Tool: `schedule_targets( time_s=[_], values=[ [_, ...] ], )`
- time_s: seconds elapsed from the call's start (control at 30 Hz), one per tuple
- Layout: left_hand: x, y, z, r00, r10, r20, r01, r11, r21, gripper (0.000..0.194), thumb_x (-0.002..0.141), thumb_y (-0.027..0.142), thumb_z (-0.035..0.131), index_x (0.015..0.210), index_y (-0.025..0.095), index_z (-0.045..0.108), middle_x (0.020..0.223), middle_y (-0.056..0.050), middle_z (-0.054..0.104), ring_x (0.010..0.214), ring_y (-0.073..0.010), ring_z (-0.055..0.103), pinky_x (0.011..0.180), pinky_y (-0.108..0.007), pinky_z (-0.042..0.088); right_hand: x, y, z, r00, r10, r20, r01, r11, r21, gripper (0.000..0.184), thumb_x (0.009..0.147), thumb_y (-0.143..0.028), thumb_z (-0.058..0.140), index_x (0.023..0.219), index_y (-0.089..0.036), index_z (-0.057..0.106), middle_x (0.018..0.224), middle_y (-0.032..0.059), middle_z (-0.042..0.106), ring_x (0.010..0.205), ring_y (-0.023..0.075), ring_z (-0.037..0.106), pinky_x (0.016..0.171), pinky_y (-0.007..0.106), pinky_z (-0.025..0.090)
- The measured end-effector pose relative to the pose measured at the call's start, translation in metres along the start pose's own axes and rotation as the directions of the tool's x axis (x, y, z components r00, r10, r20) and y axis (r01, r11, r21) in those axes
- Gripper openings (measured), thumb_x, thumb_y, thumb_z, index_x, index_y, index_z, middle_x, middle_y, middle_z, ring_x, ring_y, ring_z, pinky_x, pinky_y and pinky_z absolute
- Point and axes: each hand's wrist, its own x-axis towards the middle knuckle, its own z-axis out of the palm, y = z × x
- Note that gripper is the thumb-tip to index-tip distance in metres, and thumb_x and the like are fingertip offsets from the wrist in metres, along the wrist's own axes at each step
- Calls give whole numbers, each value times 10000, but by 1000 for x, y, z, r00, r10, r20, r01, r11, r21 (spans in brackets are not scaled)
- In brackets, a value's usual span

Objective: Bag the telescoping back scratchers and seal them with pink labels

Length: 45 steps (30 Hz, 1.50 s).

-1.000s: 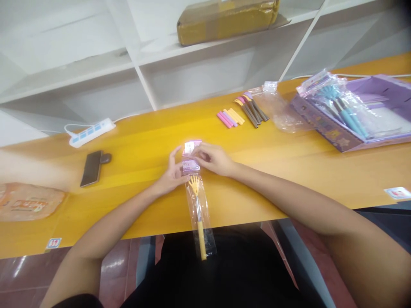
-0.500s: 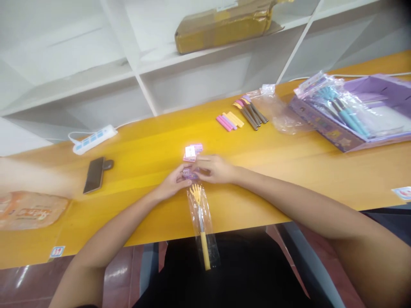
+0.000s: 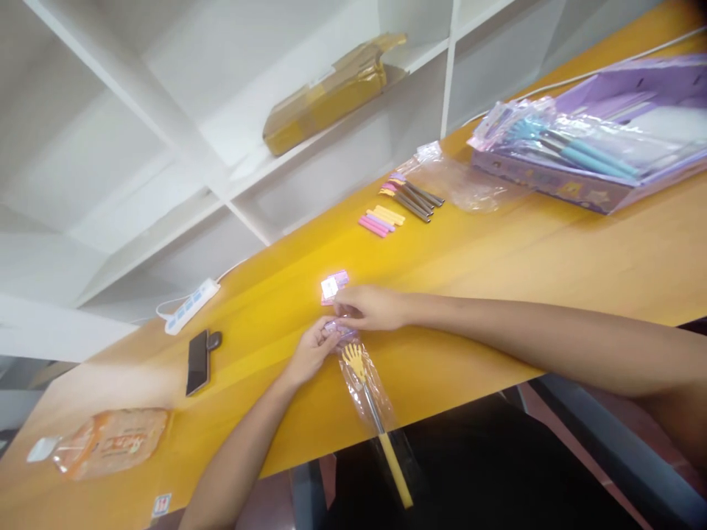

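Observation:
A yellow hand-shaped back scratcher in a clear plastic bag (image 3: 369,390) lies across the front edge of the orange table (image 3: 552,258), its handle hanging off the edge. My left hand (image 3: 312,353) pinches the bag's top from the left. My right hand (image 3: 369,308) has its fingers closed on the same top end, beside the bag's pink card header (image 3: 334,285), which is folded back on the table.
Loose pink, yellow and dark scratcher parts (image 3: 395,206) and an empty clear bag (image 3: 461,184) lie farther back. A purple box (image 3: 596,140) holds bagged blue scratchers at right. A phone (image 3: 197,361), power strip (image 3: 191,305) and orange packet (image 3: 107,442) sit at left. White shelves stand behind.
The camera has tilted and swung, so the table now slants. Both hands have closed in on the bag's top, below the pink header.

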Motion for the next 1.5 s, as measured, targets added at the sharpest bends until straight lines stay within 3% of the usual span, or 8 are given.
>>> schedule_targets(
  time_s=[0.23,0.73,0.83,0.93,1.13,1.2,1.33,1.5],
  values=[
    [-1,7,3,999,37,-37,-32,992,121,576,936,687,861,1115,163,703,941,-35,708,822,-145,639,779,-263,485,2,1,-5,964,-14,266,-33,984,172,347,1113,-346,605,840,-145,681,747,6,657,667,115,520,670,260,360],
    [-5,12,-7,990,-13,140,2,997,81,515,986,596,845,1186,193,594,972,-23,679,809,-145,635,759,-258,487,1,-14,-25,870,105,481,-239,945,225,106,1005,-238,702,950,-148,716,838,-11,723,680,94,592,658,237,433],
    [-7,12,-7,994,-1,109,-7,997,70,563,943,606,887,1214,175,647,1059,-74,721,913,-187,681,811,-282,526,-1,-20,-29,771,159,617,-431,843,322,334,1072,-457,690,983,-137,725,919,33,794,603,81,626,601,243,464],
    [-9,11,-9,993,3,114,-12,997,75,596,880,580,953,1217,159,699,1141,-113,740,1027,-226,709,896,-308,559,-4,-24,-24,634,99,767,-589,706,395,533,955,-646,826,1045,-126,751,1008,74,824,630,102,696,535,231,499],
    [-13,3,-14,994,109,24,-109,994,-28,542,822,523,1001,1026,164,649,806,-4,680,610,-103,605,570,-198,462,-12,-41,18,484,-103,869,-738,486,468,794,595,-717,1051,1049,-125,778,1039,48,810,789,155,795,656,242,654],
    [-11,2,-16,976,159,-148,-176,978,-109,589,767,524,1031,1048,160,663,776,3,686,542,-96,575,503,-194,432,-15,-47,30,517,-147,844,-726,448,522,767,605,-680,1064,1049,-128,768,998,34,800,830,155,791,737,246,659],
    [-2,7,-24,888,197,-415,-290,941,-173,603,728,486,1057,1085,148,709,761,4,706,497,-80,538,469,-192,406,-15,-51,35,711,-36,702,-556,581,594,592,793,-621,987,1053,-131,779,893,7,763,813,108,692,696,187,520],
    [9,14,-35,898,193,-397,-324,898,-297,566,818,598,956,1087,177,690,852,-28,725,690,-148,655,632,-254,535,5,-41,-19,900,122,418,-325,826,460,219,961,-231,848,1124,-123,749,1058,45,797,922,158,722,822,248,534]
  ],
)
